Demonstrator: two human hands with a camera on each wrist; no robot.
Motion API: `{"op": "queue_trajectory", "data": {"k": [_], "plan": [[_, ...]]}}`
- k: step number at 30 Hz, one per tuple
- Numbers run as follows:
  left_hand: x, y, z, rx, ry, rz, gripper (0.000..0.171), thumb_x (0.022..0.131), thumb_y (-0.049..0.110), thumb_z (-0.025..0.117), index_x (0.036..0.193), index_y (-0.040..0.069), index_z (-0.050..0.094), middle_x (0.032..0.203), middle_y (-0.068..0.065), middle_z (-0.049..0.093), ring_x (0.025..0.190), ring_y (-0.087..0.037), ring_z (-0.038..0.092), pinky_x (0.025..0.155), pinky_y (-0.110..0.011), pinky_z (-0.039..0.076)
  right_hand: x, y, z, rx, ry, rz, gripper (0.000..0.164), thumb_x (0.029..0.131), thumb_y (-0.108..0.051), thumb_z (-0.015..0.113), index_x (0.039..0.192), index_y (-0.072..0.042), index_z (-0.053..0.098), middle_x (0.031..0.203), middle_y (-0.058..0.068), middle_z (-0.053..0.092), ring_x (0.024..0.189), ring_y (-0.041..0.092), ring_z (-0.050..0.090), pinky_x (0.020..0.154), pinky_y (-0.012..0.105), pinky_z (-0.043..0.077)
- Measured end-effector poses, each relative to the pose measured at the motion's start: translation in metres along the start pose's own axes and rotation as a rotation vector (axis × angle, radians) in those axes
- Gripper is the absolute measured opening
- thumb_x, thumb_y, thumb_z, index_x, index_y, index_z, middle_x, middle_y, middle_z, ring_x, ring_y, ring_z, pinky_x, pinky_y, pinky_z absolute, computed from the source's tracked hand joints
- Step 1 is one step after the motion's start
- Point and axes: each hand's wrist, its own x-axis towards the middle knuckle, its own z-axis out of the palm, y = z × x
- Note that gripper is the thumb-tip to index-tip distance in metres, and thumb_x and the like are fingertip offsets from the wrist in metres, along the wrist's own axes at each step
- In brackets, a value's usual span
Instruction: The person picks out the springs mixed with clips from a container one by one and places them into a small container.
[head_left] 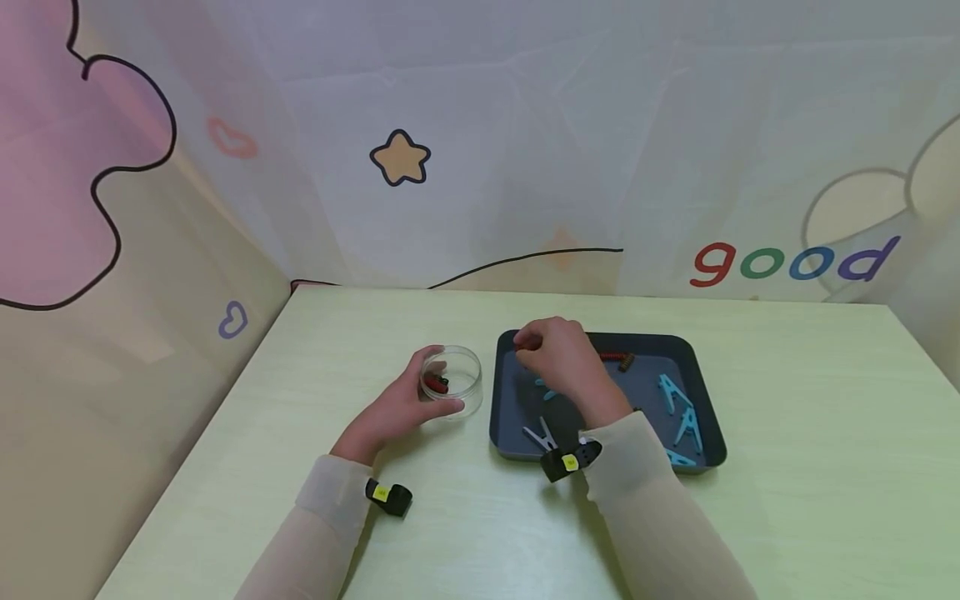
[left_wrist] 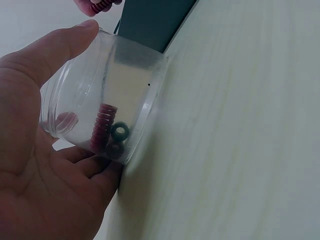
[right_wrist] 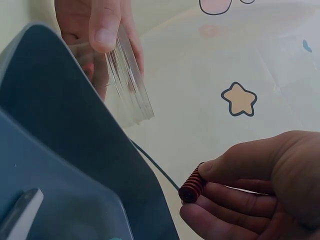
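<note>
My left hand grips a clear round jar between thumb and fingers, left of the tray. Inside the jar, in the left wrist view, lie a red coil spring and small dark ring-ended pieces. My right hand is above the left back part of the dark tray. Between its thumb and fingers it pinches another red coil spring, plain in the right wrist view. The jar's open mouth shows in the head view.
Several blue plastic clips lie in the tray's right part, with a grey clip near its front left. A red spring and a brown spring lie by the back wall. A printed cloth stands behind the pale table.
</note>
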Motion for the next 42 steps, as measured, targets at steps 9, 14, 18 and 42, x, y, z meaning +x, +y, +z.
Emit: {"op": "queue_trajectory", "data": {"k": [9, 14, 18, 42], "plan": [[0.0, 0.003, -0.001, -0.004, -0.008, 0.002, 0.084, 0.071, 0.048, 0.073, 0.134, 0.043, 0.018, 0.14, 0.008, 0.038, 0.114, -0.015, 0.046, 0.093, -0.037, 0.04, -0.001, -0.002, 0.0, 0.005, 0.028, -0.017, 0.024, 0.085, -0.019, 0.059, 0.106, -0.011, 0.066, 0.096, 0.002, 0.068, 0.082, 0.016, 0.062, 0.07, 0.031, 0.05], [-0.001, 0.005, -0.002, -0.002, -0.006, -0.009, 0.083, 0.072, 0.046, 0.072, 0.134, 0.044, 0.018, 0.141, 0.009, 0.038, 0.115, -0.015, 0.045, 0.094, -0.039, 0.04, -0.001, -0.003, -0.001, 0.002, 0.046, -0.027, 0.024, 0.085, -0.019, 0.059, 0.106, -0.012, 0.066, 0.096, 0.001, 0.068, 0.083, 0.016, 0.062, 0.07, 0.03, 0.05], [0.0, 0.007, -0.001, 0.007, 0.001, -0.019, 0.082, 0.072, 0.047, 0.072, 0.133, 0.046, 0.018, 0.14, 0.011, 0.038, 0.115, -0.015, 0.045, 0.096, -0.04, 0.04, -0.002, -0.005, -0.001, 0.021, 0.073, -0.043, 0.023, 0.085, -0.017, 0.059, 0.106, -0.012, 0.066, 0.095, 0.001, 0.069, 0.084, 0.016, 0.062, 0.071, 0.031, 0.05], [0.002, -0.001, 0.001, 0.008, 0.001, -0.023, 0.083, 0.07, 0.05, 0.073, 0.132, 0.048, 0.017, 0.138, 0.012, 0.039, 0.116, -0.015, 0.045, 0.098, -0.042, 0.038, -0.005, -0.014, 0.011, 0.047, 0.106, -0.035, 0.019, 0.086, -0.02, 0.062, 0.103, -0.015, 0.067, 0.096, 0.0, 0.068, 0.085, 0.014, 0.062, 0.075, 0.031, 0.052]]}}
